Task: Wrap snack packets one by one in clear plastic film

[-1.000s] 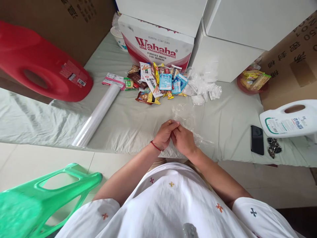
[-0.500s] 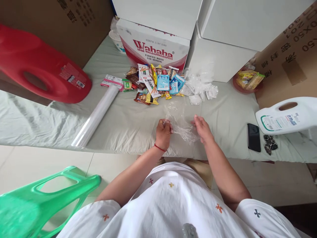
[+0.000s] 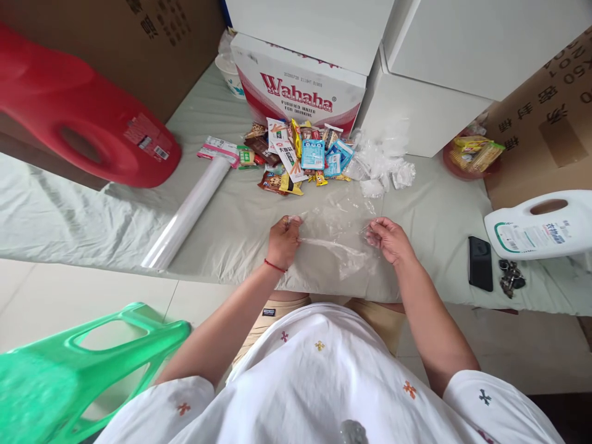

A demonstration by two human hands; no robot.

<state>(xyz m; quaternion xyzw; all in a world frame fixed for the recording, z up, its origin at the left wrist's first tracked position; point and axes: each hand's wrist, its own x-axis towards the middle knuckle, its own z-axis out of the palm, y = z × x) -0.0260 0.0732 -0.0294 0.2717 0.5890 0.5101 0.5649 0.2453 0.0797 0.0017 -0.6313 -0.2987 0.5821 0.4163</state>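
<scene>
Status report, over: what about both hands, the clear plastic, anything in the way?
Left hand, right hand: pinching clear plastic. Plastic crumpled, spread between them. Snack pile beyond, not between hands.

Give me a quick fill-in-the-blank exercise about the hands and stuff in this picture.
The left hand and right hand hold transparent crumpled plastic film.
The red cord bracelet is on the ____ wrist.
The largest word on the white-and-red cardboard box is ____.
The plastic stool at lower left is coloured ____.

Missing words: left; Wahaha; green.
</scene>
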